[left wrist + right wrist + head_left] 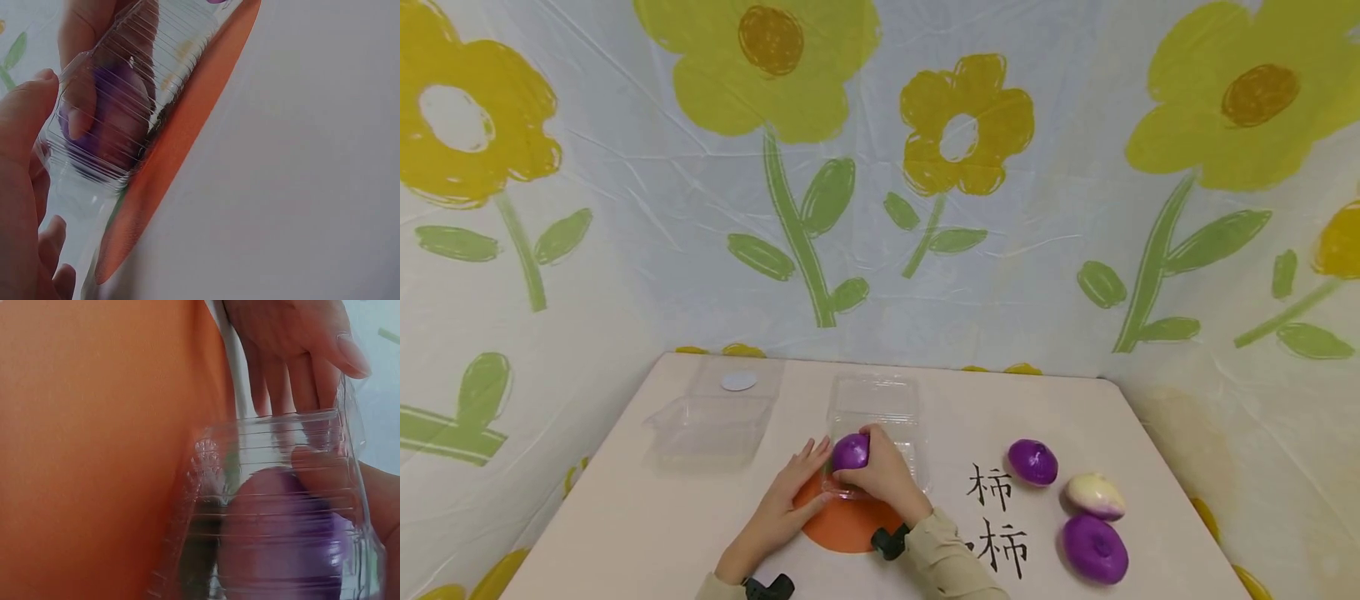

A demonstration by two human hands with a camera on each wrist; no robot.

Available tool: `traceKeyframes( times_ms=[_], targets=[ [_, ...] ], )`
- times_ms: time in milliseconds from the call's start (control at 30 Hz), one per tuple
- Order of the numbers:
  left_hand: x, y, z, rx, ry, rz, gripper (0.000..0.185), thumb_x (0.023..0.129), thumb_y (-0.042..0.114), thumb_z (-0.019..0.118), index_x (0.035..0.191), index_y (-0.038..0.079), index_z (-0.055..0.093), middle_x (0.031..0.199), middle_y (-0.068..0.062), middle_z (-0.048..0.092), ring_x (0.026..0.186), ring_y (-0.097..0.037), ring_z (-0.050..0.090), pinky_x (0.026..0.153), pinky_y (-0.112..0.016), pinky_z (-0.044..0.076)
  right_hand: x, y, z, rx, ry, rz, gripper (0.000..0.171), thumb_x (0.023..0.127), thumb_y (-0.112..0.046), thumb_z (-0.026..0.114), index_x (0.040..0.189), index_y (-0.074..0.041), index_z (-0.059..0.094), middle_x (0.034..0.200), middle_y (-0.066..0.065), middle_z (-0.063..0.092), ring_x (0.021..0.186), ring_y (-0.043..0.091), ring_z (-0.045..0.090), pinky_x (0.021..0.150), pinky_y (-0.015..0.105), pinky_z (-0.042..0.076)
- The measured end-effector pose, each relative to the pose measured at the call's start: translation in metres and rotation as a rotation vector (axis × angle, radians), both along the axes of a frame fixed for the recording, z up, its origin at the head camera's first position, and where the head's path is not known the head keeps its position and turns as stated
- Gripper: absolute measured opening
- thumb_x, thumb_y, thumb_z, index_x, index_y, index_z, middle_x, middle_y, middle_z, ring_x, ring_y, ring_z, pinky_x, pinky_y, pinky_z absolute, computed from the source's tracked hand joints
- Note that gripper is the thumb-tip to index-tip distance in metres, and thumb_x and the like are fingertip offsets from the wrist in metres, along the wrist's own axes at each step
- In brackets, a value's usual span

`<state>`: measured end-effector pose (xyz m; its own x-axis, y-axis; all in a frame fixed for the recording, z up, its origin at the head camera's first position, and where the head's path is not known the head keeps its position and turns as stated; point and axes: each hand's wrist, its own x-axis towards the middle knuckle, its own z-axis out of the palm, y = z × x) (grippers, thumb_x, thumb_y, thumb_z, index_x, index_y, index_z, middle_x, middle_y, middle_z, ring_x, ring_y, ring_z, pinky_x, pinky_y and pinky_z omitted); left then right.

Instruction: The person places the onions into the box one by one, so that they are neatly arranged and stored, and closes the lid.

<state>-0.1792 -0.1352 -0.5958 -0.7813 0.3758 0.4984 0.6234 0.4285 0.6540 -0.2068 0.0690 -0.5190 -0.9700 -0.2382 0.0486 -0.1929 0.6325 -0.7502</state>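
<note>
While the right hand [880, 471] grips a purple onion [851, 452] inside the right-side clear box [874, 402], the box could skid if the left hand [786, 498], fingers extended at its near-left corner, braces weakly.

In the head view, the left forearm [739, 557] and right forearm [957, 560] are rising from the bottom edge. Left of the lower middle, the left grip [787, 492] is stretching its fingers toward the upper right, thumb spreading apart. The right grip [883, 468], near the lower middle, is pinching, thumb and index finger curving leftward.
</note>
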Motion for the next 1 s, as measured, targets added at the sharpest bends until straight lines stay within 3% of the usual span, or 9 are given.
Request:
traceKeyframes(
  times_ms=[133, 367, 633, 1000],
  targets=[
    [0.001, 0.000, 0.001, -0.002, -0.013, -0.003, 0.061, 0.096, 0.023, 0.067, 0.151, 0.012, 0.043, 0.159, -0.004, 0.036, 0.146, -0.040, 0.026, 0.121, -0.031, 0.008, 0.000, 0.003, 0.002, 0.021, -0.013, 0.021, 0.079, 0.072, -0.026, 0.089, 0.131, 0.002, 0.045, 0.123, 0.022, 0.058, 0.105, 0.039, 0.062, 0.088, 0.055, 0.054],
    [0.002, -0.001, 0.003, 0.002, -0.023, -0.009, 0.061, 0.095, 0.022, 0.067, 0.150, 0.011, 0.044, 0.158, -0.005, 0.036, 0.145, -0.042, 0.026, 0.122, -0.044, 0.013, 0.003, 0.013, 0.015, -0.014, -0.061, 0.054, 0.087, 0.068, -0.017, 0.091, 0.137, 0.005, 0.044, 0.133, 0.025, 0.053, 0.113, 0.043, 0.057, 0.092, 0.061, 0.051],
    [0.002, -0.002, 0.005, 0.006, -0.026, -0.001, 0.062, 0.094, 0.021, 0.069, 0.150, 0.011, 0.044, 0.158, -0.006, 0.036, 0.145, -0.041, 0.026, 0.116, -0.058, 0.019, 0.004, 0.013, 0.015, 0.026, 0.008, 0.053, 0.066, 0.073, -0.012, 0.087, 0.127, 0.002, 0.052, 0.123, 0.021, 0.057, 0.108, 0.040, 0.059, 0.091, 0.060, 0.052],
    [0.001, 0.000, 0.002, -0.006, -0.020, 0.004, 0.062, 0.094, 0.023, 0.069, 0.150, 0.012, 0.045, 0.158, -0.004, 0.036, 0.145, -0.040, 0.027, 0.108, -0.069, 0.023, 0.000, 0.014, 0.009, 0.016, 0.041, 0.032, 0.066, 0.073, -0.012, 0.087, 0.126, 0.002, 0.051, 0.122, 0.021, 0.056, 0.107, 0.040, 0.060, 0.092, 0.059, 0.051]
  ],
)
